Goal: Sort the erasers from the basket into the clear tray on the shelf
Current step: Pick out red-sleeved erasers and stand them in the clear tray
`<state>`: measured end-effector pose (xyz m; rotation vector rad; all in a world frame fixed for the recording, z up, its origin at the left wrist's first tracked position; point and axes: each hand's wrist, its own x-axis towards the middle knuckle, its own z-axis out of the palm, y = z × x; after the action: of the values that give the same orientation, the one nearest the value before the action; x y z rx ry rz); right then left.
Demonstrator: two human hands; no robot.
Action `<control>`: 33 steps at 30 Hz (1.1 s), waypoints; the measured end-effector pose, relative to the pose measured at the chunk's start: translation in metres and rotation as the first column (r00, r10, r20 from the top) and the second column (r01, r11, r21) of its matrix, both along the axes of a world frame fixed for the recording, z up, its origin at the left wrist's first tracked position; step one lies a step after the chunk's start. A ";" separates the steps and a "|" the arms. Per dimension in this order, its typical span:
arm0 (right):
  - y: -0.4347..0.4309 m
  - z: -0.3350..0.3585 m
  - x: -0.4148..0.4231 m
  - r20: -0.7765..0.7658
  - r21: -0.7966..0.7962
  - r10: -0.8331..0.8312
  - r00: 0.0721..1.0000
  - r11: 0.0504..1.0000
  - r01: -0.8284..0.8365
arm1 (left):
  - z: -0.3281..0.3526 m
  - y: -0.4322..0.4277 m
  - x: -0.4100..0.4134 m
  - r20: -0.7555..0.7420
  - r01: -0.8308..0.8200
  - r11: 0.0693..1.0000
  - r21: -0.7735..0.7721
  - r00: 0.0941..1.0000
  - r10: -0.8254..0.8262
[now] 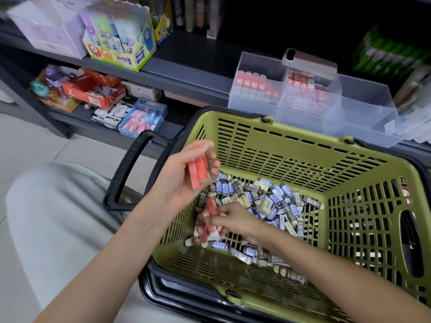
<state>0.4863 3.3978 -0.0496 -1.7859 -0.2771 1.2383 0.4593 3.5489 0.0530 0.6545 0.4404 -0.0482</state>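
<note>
Overall, layout runs from the shelf [191,66] down to a single item. The green slatted basket [303,136] sits in front of the shelf, just below the clear tray [363,108]. Two tray compartments on the left hold red-sleeved stock.

Loose erasers [268,201] cover the basket floor: mostly blue, black and cream sleeves, with a red cluster [205,231] at the near-left corner.

Left hand [179,178]: above the basket's left rim, palm up, fingers curled round two or three red-sleeved erasers [199,171] stacked side by side.

Right hand [235,220]: down in the basket, fingertips pinching one red eraser [212,206]. Exact finger placement is blurred.

Handling (est.): each unit is light, small, firm but slightly yielding. The paper sleeve is probably smooth, so it may slide off the rubber core.

- Grip across the long sides, approx. mid-length, not by a sleeve end.
- Keep the stack aligned in the palm, since loose units could slip out.
- Not fragile; low grip force should be enough.
</note>
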 end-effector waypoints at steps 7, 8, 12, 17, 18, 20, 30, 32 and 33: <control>-0.040 0.109 0.036 0.085 0.329 -0.337 0.938 0.897 0.293 | -0.005 -0.015 0.013 -0.145 0.129 0.968 0.215 0.984 -0.099; -0.042 0.121 0.040 0.106 0.375 -0.375 0.921 0.873 0.312 | -0.003 -0.021 0.017 -0.180 0.182 0.965 0.188 0.972 -0.149; -0.045 0.149 0.054 0.230 0.424 -0.456 0.860 0.842 0.334 | 0.010 -0.048 0.041 -0.087 0.402 0.908 0.120 0.915 -0.393; -0.041 0.160 0.064 0.529 0.306 -0.428 0.733 0.902 0.305 | 0.020 -0.064 0.066 0.000 0.461 0.883 0.087 0.887 -0.463; -0.041 0.161 0.067 0.597 0.261 -0.398 0.697 0.918 0.300 | 0.020 -0.065 0.070 0.000 0.454 0.889 0.051 0.890 -0.455; -0.039 0.161 0.072 0.708 0.187 -0.344 0.617 0.934 0.306 | 0.020 -0.067 0.075 0.000 0.436 0.900 0.011 0.900 -0.436; -0.025 0.166 0.075 0.928 0.268 -0.350 0.125 0.864 0.425 | 0.033 -0.068 0.094 0.106 0.366 0.886 -0.283 0.931 -0.350; -0.025 0.171 0.079 0.897 0.324 -0.412 0.159 0.858 0.398 | 0.035 -0.066 0.098 0.115 0.345 0.883 -0.317 0.938 -0.326; -0.026 0.174 0.082 0.856 0.372 -0.472 0.212 0.846 0.382 | 0.036 -0.064 0.100 0.117 0.338 0.885 -0.320 0.941 -0.318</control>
<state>0.5685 3.3713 0.1244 -2.1170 -0.4101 -0.3661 0.5596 3.4846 0.0892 0.3845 0.2481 -0.4178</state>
